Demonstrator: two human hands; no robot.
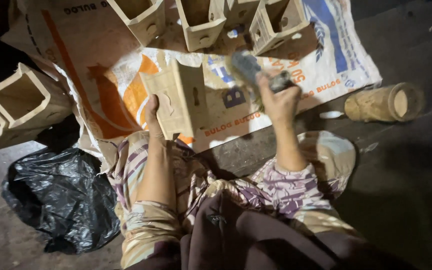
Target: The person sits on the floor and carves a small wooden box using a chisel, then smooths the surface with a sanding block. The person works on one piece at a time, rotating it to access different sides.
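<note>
My left hand grips a small pale wooden box, holding it upright above my knees with its flat, keyhole-cut side facing me. My right hand is raised just to the right of the box and is closed on a brush-like tool, which is blurred, its head pointing up and left toward the box. I sit on the floor with patterned trousers and a dark cloth over my lap.
A printed woven sack is spread on the floor ahead, with several similar open wooden boxes along its far edge. Two more boxes lie at left. A black plastic bag sits at lower left, a tan jar lies at right.
</note>
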